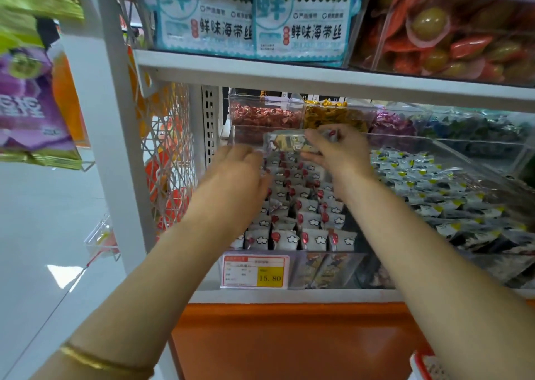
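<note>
The white shelf [289,295] is carrying a clear bin [244,135] in which rows of small white packets [301,223] are standing upright, front to back, and both arms are reaching over them toward the bin's back. The right hand [338,150] is pinching 1 silvery packet [286,143] by its right end, holding it just above the rearmost rows with its long axis running left to right. The packet's free end is pointing at the left hand [237,171], which is lying just beside it, though its fingers are too blurred and foreshortened to tell whether they are straight or curled.
</note>
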`<state>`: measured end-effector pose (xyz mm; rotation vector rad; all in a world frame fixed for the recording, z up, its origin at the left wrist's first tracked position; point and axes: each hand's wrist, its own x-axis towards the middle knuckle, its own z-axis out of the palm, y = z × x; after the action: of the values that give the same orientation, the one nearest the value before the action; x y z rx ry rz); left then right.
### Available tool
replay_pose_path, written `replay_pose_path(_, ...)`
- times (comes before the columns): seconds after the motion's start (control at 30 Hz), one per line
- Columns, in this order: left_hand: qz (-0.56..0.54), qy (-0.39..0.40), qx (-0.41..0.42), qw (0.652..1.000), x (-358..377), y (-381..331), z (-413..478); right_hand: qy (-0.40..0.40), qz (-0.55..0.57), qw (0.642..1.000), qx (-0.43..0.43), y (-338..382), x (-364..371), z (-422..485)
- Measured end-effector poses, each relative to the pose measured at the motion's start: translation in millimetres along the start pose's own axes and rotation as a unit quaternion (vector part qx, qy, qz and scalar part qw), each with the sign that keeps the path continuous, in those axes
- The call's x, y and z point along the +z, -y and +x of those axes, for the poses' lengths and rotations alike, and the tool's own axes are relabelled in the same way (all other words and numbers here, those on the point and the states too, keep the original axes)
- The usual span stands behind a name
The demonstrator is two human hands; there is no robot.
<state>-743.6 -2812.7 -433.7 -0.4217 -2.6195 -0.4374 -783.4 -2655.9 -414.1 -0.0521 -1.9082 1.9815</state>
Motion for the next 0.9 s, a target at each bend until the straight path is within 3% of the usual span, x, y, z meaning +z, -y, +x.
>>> replay_pose_path(0.13, 0.080, 0.165, 0.011, 0.983, 23.9, -11.7, 43.9, -0.010, -0.071, 0.997, 0.011, -8.8, 8.5, 42.1)
replay_pose_path(0.2, 0.091, 0.208, -0.016, 0.974, 38.9, -11.5, 65.1, 0.002, -0.142, 0.990, 0.002, -11.7, 10.5, 59.0)
replay_pose_path(0.3, 0.084, 0.223, -0.051, 0.970, 58.1, -4.5, 89.7, 0.031, -0.220, 0.975, -0.027, -14.7, 14.2, 77.6)
replay_pose_path(0.43, 0.095, 0.258, -0.075, 0.959, 72.6, 0.5, 101.8, 0.053, -0.243, 0.964, -0.096, -19.1, 21.9, 93.3)
replay_pose_path(0.53, 0.099, 0.271, -0.085, 0.954, 73.8, 3.8, 100.4, 0.055, -0.329, 0.927, -0.171, -20.5, 32.5, 98.6)
replay_pose_path(0.7, 0.114, 0.291, -0.088, 0.946, 67.5, 2.6, 95.6, 0.095, -0.423, 0.875, -0.216, -21.7, 45.8, 104.9)
replay_pose_path(0.9, 0.120, 0.313, -0.097, 0.937, 60.8, -3.1, 90.2, 0.142, -0.481, 0.815, -0.291, -26.5, 64.3, 105.0)
